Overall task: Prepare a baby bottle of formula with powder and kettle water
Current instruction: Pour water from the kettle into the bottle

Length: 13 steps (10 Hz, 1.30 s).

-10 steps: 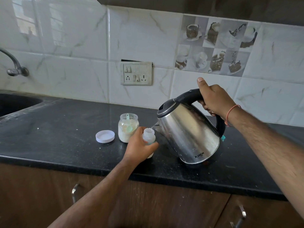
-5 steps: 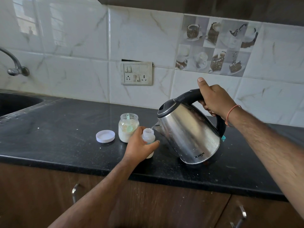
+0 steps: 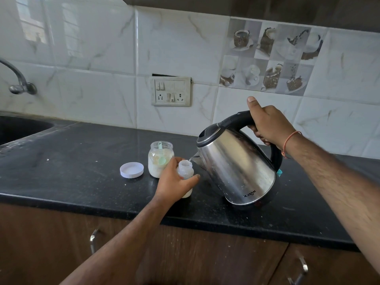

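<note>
While the right hand grips the black handle of the kettle and tips it leftward, a thin stream of water runs from the spout into the open neck of the bottle. The left hand wraps round that bottle, which stands upright on the counter with milky liquid at its base. Just behind the left hand's fingers stands the open powder jar, a green scoop inside; its lid lies further left.
</note>
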Available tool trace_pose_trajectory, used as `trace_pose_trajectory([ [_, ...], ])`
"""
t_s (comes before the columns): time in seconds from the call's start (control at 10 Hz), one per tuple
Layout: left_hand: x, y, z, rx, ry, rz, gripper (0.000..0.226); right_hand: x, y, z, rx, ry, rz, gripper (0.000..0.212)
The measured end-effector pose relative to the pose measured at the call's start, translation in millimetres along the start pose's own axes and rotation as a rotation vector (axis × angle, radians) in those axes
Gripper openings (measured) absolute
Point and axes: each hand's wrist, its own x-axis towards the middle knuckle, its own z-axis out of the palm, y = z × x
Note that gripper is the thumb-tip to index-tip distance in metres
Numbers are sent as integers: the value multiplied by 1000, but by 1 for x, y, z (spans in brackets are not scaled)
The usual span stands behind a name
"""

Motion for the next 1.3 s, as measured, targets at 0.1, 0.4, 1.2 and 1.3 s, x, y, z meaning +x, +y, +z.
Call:
trace_pose_trajectory([
  [0.1,0,0,0,-3,2,2,47,0,0,0,5,-1,5,79],
  [0.4,-1,0,-1,-49,7,32,39,0,-2,1,-2,3,3,80],
  [1.2,-2,0,-3,-141,-31,109,34,-1,-5,2,-13,6,0,80],
  [1.3,-2,0,-3,-141,-40,113,35,-1,-4,2,-16,1,-2,80],
])
